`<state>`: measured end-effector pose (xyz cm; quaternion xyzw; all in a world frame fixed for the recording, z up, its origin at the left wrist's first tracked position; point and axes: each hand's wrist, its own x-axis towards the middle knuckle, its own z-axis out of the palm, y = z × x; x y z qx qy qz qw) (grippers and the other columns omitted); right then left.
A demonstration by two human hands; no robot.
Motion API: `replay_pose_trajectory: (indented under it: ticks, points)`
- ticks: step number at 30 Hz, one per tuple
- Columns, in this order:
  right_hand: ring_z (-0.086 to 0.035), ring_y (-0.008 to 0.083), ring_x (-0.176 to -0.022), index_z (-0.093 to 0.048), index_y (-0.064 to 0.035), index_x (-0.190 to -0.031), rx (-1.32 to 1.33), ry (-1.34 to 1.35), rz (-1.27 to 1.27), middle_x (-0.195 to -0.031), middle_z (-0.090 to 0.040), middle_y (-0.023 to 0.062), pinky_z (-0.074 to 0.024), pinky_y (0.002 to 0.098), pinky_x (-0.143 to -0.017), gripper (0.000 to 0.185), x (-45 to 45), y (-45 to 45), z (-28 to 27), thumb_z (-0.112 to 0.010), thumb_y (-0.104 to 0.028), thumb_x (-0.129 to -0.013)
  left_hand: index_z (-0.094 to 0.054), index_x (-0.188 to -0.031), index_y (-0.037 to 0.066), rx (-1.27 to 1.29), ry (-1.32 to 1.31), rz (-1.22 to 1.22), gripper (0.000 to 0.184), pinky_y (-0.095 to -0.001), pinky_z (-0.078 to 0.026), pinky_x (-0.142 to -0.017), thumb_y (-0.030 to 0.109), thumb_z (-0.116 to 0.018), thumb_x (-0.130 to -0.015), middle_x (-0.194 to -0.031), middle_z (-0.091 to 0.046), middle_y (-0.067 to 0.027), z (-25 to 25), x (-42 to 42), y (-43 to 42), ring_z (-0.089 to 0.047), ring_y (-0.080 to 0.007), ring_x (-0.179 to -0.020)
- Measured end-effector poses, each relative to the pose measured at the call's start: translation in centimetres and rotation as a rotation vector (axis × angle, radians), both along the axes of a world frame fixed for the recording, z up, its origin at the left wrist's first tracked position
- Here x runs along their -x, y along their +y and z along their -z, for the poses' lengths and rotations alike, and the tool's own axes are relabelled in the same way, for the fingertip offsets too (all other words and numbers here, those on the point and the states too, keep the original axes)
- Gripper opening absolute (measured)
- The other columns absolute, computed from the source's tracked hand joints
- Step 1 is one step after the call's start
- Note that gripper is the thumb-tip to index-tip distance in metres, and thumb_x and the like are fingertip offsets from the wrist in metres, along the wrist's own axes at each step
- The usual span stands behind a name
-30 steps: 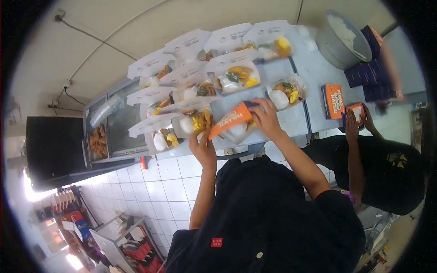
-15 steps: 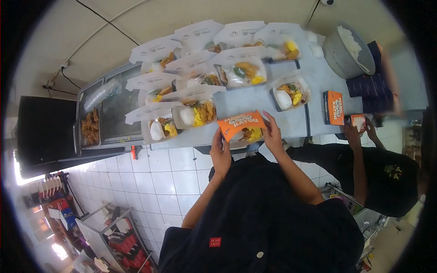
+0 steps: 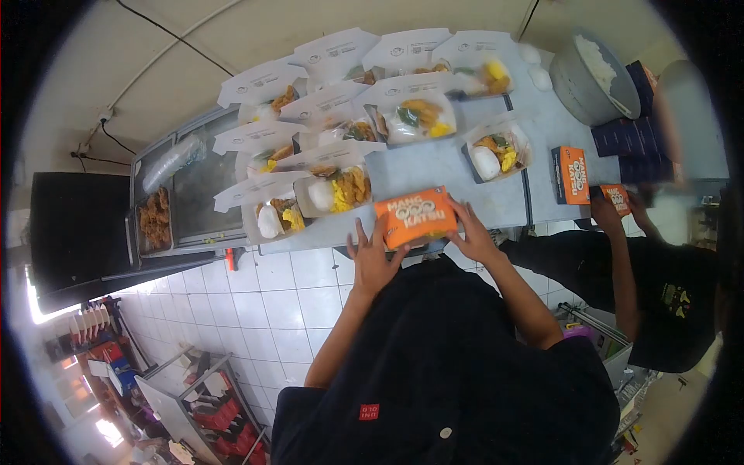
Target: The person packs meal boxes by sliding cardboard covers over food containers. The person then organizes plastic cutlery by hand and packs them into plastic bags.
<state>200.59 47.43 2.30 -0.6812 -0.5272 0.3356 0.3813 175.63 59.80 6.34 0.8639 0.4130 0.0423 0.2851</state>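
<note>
An orange-lidded food box [image 3: 416, 217] marked "Mang Katsu" lies at the table's front edge, its lid folded down over the food. A bit of yellow food shows at its front edge. At the box's left front corner is my left hand [image 3: 375, 262], thumb and a finger on the corner and other fingers spread. My right hand [image 3: 474, 235] grips the right side. Just left of it stands an open box with rice, egg and fried food [image 3: 339, 194]. Another open box [image 3: 497, 155] sits behind to the right.
Several open filled boxes [image 3: 418, 116] crowd the table's back. A fried-food tray [image 3: 155, 221] is at the left, a rice pot [image 3: 593, 81] at the back right. A co-worker's hands [image 3: 608, 213] hold an orange box [image 3: 616, 199] beside a closed box [image 3: 571, 177].
The lid of my box has gone from raised and curved to lying flat over the food. My left fingers have spread outward. The co-worker's box now shows its orange top.
</note>
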Motion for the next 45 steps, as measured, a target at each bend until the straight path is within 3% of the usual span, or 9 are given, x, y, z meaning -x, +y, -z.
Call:
replay_pose_trajectory:
  ticks: [5,13,21,27,34,38,39,42,45]
  points:
    - [-0.012,0.0420,-0.159,-0.022,-0.0138,-0.165,0.144,-0.514,-0.088,-0.168,-0.028,0.0223,0.0062,0.0672,-0.121,0.080,0.1,-1.1,2.1,-0.053,-0.052,-0.102,-0.038,-0.153,-0.001,0.024,-0.037,-0.063,0.077,-0.0748,-0.012,-0.115,0.049,-0.061,-0.099,-0.169,-0.024,-0.0211,5.4,-0.3,-1.5,-0.014,-0.0468,-0.157]
    - [-0.013,0.0395,-0.159,-0.035,-0.0176,-0.161,0.000,-0.653,-0.393,-0.172,-0.019,0.0170,-0.0143,0.0634,-0.124,0.083,-0.3,2.5,-0.4,-0.064,-0.056,-0.093,-0.040,-0.154,-0.002,-0.407,0.194,0.266,0.080,-0.0636,-0.024,-0.119,0.055,-0.053,-0.099,-0.170,-0.015,-0.0278,5.8,-2.1,1.0,-0.016,-0.0441,-0.158]
    - [-0.030,0.0375,-0.154,-0.044,-0.0364,-0.156,-0.134,-0.783,-0.671,-0.166,-0.029,0.0175,-0.0292,0.0491,-0.125,0.068,-3.8,4.0,-1.3,-0.069,-0.043,-0.093,-0.036,-0.159,0.007,-0.364,0.130,0.632,0.092,-0.0578,-0.035,-0.113,0.061,-0.065,-0.090,-0.163,-0.022,-0.0357,4.5,-1.0,4.9,-0.027,-0.0482,-0.151]
    - [-0.031,0.0389,-0.152,-0.053,-0.0461,-0.147,-0.161,-0.658,-0.597,-0.165,-0.032,0.0170,-0.0310,0.0462,-0.125,0.057,-3.8,3.3,0.2,-0.069,-0.036,-0.094,-0.034,-0.162,0.021,-0.342,0.149,0.692,0.091,-0.0625,-0.034,-0.113,0.057,-0.071,-0.087,-0.164,-0.014,-0.0371,5.0,-1.1,5.3,-0.024,-0.0514,-0.150]
    - [-0.027,0.0361,-0.155,-0.052,-0.0391,-0.149,-0.190,-0.726,-0.510,-0.168,-0.029,0.0136,-0.0280,0.0480,-0.127,0.060,-2.9,1.2,-0.5,-0.065,-0.027,-0.092,-0.032,-0.164,0.029,-0.374,0.143,0.642,0.092,-0.0641,-0.033,-0.112,0.065,-0.067,-0.087,-0.168,-0.008,-0.0317,6.5,-1.1,4.2,-0.017,-0.0520,-0.153]
    - [-0.032,0.0352,-0.153,-0.059,-0.0321,-0.142,-0.206,-0.730,-0.451,-0.166,-0.035,0.0060,-0.0350,0.0476,-0.123,0.057,-4.5,-3.1,2.2,-0.061,-0.011,-0.089,-0.052,-0.150,0.022,-0.132,-0.013,0.672,0.075,-0.0657,-0.033,-0.110,0.053,-0.075,-0.086,-0.163,-0.029,-0.0222,2.7,-5.1,2.7,-0.030,-0.0399,-0.150]
    - [-0.033,0.0351,-0.153,-0.061,-0.0318,-0.141,-0.204,-0.721,-0.415,-0.165,-0.037,0.0051,-0.0368,0.0471,-0.122,0.058,-5.4,-4.6,2.1,-0.061,-0.009,-0.088,-0.058,-0.137,0.011,-0.194,-0.190,0.619,0.060,-0.0591,-0.044,-0.101,0.045,-0.075,-0.090,-0.147,-0.050,-0.0200,3.0,-7.2,2.6,-0.053,-0.0344,-0.133]
    - [-0.035,0.0353,-0.152,-0.065,-0.0299,-0.137,-0.113,-0.696,-0.261,-0.163,-0.042,0.0040,-0.0422,0.0453,-0.119,0.061,-7.5,-9.5,1.3,-0.062,-0.001,-0.084,-0.060,-0.123,0.003,0.427,-0.419,0.082,0.050,-0.0475,-0.055,-0.084,0.038,-0.075,-0.091,-0.123,-0.066,-0.0215,7.1,-16.4,1.9,-0.070,-0.0338,-0.101]
    - [-0.033,0.0370,-0.153,-0.065,-0.0279,-0.138,0.026,-0.780,-0.081,-0.164,-0.040,0.0054,-0.0426,0.0449,-0.118,0.062,-10.1,-14.2,1.3,-0.066,0.001,-0.084,-0.058,-0.122,0.001,0.378,-0.434,-0.063,0.048,-0.0426,-0.057,-0.077,0.030,-0.076,-0.090,-0.100,-0.073,-0.0204,7.5,-24.2,2.3,-0.072,-0.0332,-0.083]
